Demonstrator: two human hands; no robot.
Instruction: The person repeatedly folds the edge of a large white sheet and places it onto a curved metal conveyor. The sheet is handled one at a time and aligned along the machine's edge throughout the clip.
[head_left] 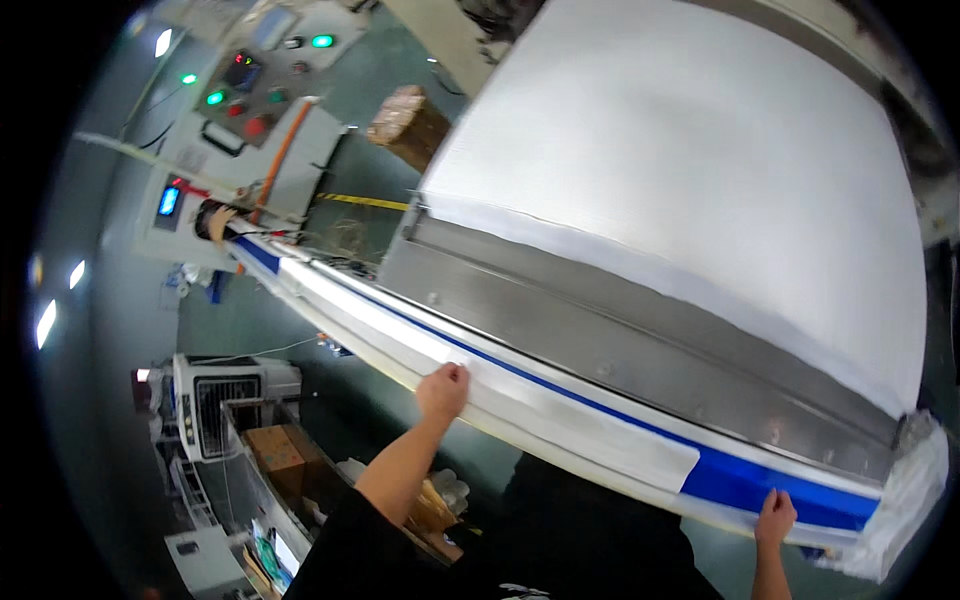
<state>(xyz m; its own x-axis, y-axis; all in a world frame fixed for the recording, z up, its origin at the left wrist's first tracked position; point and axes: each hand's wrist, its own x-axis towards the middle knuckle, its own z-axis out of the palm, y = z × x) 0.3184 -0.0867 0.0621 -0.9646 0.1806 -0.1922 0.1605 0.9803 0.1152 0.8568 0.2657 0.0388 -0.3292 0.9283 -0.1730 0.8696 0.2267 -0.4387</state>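
Our left hand (441,392): pinching white strip (590,425), lengthwise along blue strip (740,482) | our right hand (776,516): at blue strip, grip unclear

Brn cardbd box (275,452) sits nr wht air cooler (230,408)

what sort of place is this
Most likely a factory workshop: there is a control panel with lit buttons, a wide white sheet along a metal ledge, and yellow-and-black floor tape.
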